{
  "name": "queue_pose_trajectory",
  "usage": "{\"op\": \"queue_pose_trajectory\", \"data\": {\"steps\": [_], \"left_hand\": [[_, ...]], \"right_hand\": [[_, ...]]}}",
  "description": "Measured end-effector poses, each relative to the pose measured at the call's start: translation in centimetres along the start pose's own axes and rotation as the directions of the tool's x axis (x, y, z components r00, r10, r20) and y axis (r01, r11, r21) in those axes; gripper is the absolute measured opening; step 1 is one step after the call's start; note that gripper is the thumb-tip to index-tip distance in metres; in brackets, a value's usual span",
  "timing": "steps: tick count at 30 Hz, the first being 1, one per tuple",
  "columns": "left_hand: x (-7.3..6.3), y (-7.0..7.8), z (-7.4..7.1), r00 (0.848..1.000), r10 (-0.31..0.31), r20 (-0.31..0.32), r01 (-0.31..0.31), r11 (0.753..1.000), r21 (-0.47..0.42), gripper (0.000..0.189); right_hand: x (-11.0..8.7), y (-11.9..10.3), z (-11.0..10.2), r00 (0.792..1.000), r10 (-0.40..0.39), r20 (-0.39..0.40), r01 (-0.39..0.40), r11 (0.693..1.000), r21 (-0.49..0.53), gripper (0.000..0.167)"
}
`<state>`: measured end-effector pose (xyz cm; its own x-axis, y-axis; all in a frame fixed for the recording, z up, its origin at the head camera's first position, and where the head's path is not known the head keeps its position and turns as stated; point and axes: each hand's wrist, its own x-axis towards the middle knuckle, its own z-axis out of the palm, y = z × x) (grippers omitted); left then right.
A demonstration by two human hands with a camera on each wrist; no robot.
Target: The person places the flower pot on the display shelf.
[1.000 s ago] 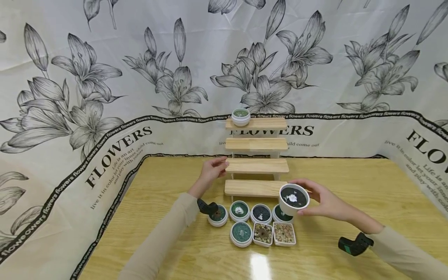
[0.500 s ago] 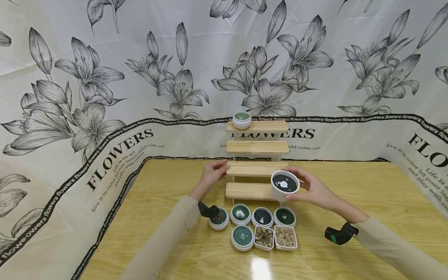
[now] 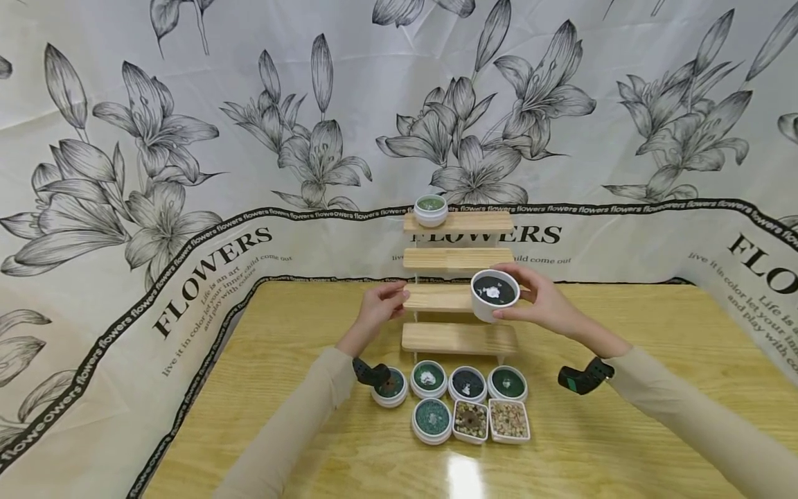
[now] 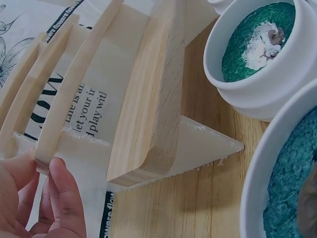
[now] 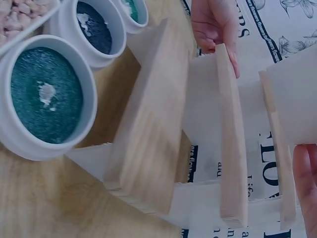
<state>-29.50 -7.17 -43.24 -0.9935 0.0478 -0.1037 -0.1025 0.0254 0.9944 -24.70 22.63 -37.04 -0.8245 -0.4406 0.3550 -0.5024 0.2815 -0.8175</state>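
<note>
My right hand holds a white round pot, its dark top marked with a white patch, up in front of the tiered wooden shelf stand. In the right wrist view only part of the pot's white wall shows, with fingertips under its edge. My left hand is at the left end of the second step from the bottom. The left wrist view shows its thumb and fingers pinching that board's corner. A small white pot with a green top sits at the left of the top step.
Before the stand, several white round pots with green or dark tops, such as the teal one, stand close together. Two square dishes of pebbles are beside them. A flower-printed cloth hangs behind the wooden table.
My right hand has carried the pot up and to the left, from over the front pots to before the second step from the bottom. My left hand keeps its place on the stand.
</note>
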Motion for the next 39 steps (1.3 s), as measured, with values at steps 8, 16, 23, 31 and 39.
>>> {"op": "queue_pose_trajectory", "data": {"steps": [8,16,23,31,39], "left_hand": [[0.2,0.4,0.0,1.0,0.002,0.02,-0.002,1.0,0.0,0.038],[0.0,0.0,0.1,1.0,0.001,0.002,-0.001,1.0,0.0,0.035],[0.0,-0.2,-0.1,1.0,0.015,0.001,-0.015,1.0,-0.017,0.035],[0.1,-0.1,0.0,1.0,0.025,0.004,-0.025,1.0,0.0,0.036],[0.2,-0.2,-0.1,1.0,0.016,-0.004,-0.016,1.0,-0.003,0.033]], "right_hand": [[2.0,-0.8,-0.8,0.999,0.036,-0.017,-0.036,0.999,-0.019,0.072],[3.2,-1.0,-0.8,0.997,0.066,-0.034,-0.067,0.997,-0.028,0.071],[4.6,-1.5,-0.8,0.997,0.064,-0.041,-0.064,0.998,0.0,0.072],[5.7,-2.4,-1.0,0.987,0.155,-0.05,-0.154,0.988,0.015,0.073],[7.2,-3.0,-1.1,0.988,0.14,-0.062,-0.137,0.99,0.037,0.069]]}}
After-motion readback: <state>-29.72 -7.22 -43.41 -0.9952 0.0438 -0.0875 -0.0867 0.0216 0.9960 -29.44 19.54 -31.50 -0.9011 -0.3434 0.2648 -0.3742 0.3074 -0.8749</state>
